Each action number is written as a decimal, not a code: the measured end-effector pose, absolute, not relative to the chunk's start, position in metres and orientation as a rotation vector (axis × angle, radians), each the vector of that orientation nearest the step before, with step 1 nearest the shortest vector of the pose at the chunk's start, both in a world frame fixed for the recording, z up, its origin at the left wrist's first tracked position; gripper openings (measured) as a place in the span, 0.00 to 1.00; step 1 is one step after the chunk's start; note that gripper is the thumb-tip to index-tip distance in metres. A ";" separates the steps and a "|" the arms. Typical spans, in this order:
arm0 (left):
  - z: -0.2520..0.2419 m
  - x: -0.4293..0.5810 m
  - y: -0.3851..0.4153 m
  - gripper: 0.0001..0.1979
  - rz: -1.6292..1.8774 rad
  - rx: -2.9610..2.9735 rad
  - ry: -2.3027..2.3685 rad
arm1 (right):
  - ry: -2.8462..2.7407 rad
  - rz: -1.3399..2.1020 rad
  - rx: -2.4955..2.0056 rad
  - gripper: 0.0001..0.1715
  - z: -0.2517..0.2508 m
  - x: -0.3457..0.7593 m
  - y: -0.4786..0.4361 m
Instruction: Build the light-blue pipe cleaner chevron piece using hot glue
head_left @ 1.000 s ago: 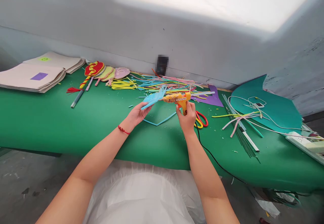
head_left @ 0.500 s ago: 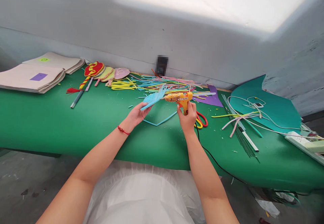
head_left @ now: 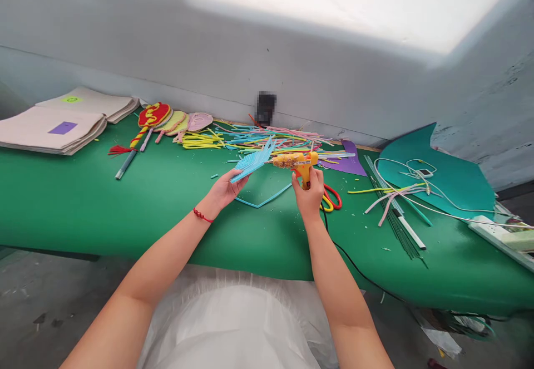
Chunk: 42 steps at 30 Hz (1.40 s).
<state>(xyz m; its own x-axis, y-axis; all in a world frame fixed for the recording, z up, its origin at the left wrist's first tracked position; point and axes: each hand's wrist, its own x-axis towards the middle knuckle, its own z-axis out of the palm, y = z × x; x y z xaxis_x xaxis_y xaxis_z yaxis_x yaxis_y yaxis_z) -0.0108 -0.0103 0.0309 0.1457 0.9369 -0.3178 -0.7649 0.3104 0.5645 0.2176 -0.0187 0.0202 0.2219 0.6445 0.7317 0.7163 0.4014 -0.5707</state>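
My left hand (head_left: 226,188) pinches the lower end of a light-blue piece made of pipe cleaners (head_left: 252,162) laid side by side in angled rows. In my right hand (head_left: 310,193) is a yellow hot glue gun (head_left: 297,161), its tip pointing left at the blue piece's right edge. Whether tip and piece touch, I cannot tell. A clear glue stick (head_left: 340,156) juts from the gun's back. Below the hands lies a bent blue pipe cleaner (head_left: 259,205). Scissors (head_left: 332,197) with red and yellow handles rest partly behind my right hand.
Loose pipe cleaners (head_left: 242,135) are heaped along the wall. Finished fan-like pieces (head_left: 155,114) and thick books (head_left: 50,128) occupy the left of the green table (head_left: 167,191). At right are a teal sheet (head_left: 454,174), thin rods, cables and a power strip (head_left: 488,230). A black cord (head_left: 354,266) crosses the front edge.
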 end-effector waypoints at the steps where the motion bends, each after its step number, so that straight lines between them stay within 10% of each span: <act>1: 0.031 -0.011 -0.010 0.13 1.252 0.295 0.692 | -1.471 -0.082 -1.295 0.23 0.020 0.217 -0.019; 42: 0.029 -0.012 -0.010 0.17 1.235 0.353 0.671 | -1.441 -0.038 -1.278 0.24 0.021 0.217 -0.019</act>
<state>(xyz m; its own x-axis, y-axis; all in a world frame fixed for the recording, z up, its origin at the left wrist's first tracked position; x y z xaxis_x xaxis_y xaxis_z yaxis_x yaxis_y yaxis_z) -0.0120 -0.0102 0.0295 0.1738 0.9449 -0.2773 -0.7465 0.3101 0.5887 0.2171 -0.0186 0.0207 0.2447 0.6505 0.7190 0.6878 0.4063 -0.6016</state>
